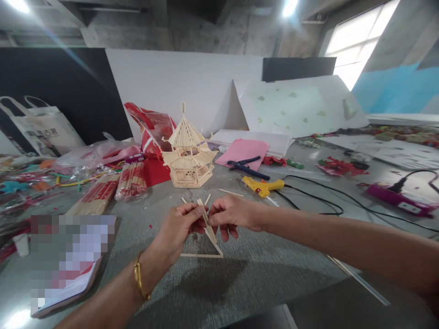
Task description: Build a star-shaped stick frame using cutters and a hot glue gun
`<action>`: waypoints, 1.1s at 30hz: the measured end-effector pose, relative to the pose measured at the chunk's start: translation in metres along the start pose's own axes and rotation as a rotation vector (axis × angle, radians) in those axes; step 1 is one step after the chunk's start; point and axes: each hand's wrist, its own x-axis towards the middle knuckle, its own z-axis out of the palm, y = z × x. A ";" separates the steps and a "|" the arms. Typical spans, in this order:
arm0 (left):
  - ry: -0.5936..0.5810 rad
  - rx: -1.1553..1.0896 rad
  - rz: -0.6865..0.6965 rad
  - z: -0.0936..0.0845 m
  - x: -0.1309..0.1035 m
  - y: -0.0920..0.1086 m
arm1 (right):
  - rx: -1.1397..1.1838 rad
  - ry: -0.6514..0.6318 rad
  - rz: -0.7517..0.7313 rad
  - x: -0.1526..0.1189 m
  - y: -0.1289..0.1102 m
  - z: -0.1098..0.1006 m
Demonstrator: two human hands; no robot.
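Sticks (pixel 210 226) pinched upright between fingers of both hands (pixel 185 221), above the table (pixel 154 292).

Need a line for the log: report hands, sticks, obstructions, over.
Left hand pinching sticks near their top, right hand gripping beside it. Sticks meet in a corner below. Glue gun and pliers farther off, not between hands.
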 end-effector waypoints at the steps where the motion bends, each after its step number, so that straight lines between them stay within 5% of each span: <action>1: -0.002 0.004 -0.001 0.000 0.000 0.000 | -0.001 -0.003 -0.001 0.000 0.000 0.000; 10: 0.010 0.003 0.034 0.005 0.004 0.002 | -0.031 0.037 -0.030 0.000 -0.001 -0.008; 17: 0.163 -0.003 0.125 -0.003 0.009 0.015 | -1.020 0.331 0.011 0.006 -0.006 -0.068; 22: 0.221 -0.043 0.106 -0.015 0.004 0.016 | -1.217 0.389 0.079 0.012 0.013 -0.083; 33: 0.235 -0.074 0.061 -0.017 0.008 0.012 | -1.179 0.190 -0.044 0.006 0.025 -0.069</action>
